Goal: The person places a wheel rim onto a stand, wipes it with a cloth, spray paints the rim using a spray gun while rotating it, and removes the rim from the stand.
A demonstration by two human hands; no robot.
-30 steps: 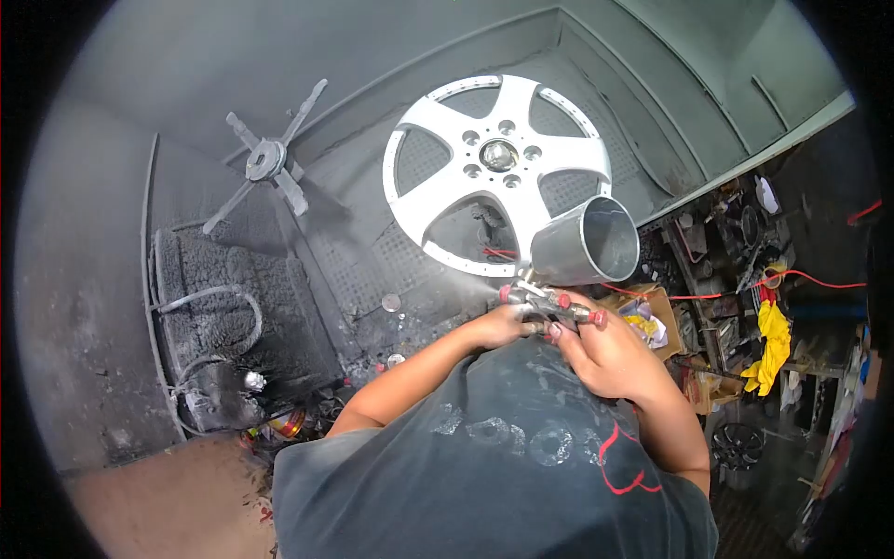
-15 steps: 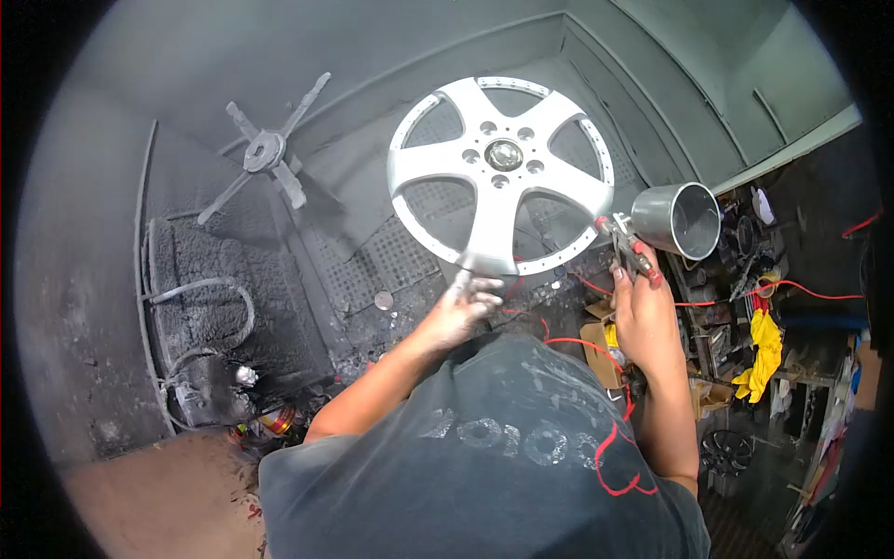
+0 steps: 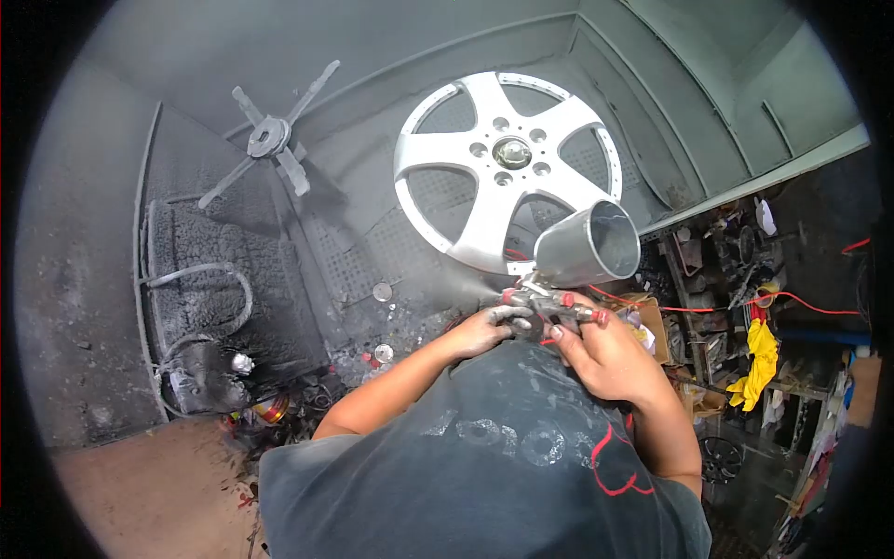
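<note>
A spray gun (image 3: 542, 300) with red knobs and a large metal cup (image 3: 570, 250) is in my right hand (image 3: 610, 352), held low in front of my chest. Pale mist fans out leftward from its nozzle. My left hand (image 3: 494, 332), its fingertips grey with paint, is curled closed just under the gun's front end; whether it grips the gun or something small is hidden. Beyond the gun, a white-silver five-spoke wheel rim (image 3: 486, 224) faces me, with the cup overlapping its lower right edge.
A grey-coated four-armed stand (image 3: 269, 137) is at the left. Below it are a rough, paint-crusted panel (image 3: 209, 252) and a hose (image 3: 244, 279). A red air hose (image 3: 689, 308) runs right, past cluttered shelves and a yellow cloth (image 3: 759, 365). Booth walls enclose the rim.
My right hand has brought the spray gun down and left, away from the rim's edge. My left hand has left the rim's bottom and curled beside the gun. Mist now shows at the nozzle.
</note>
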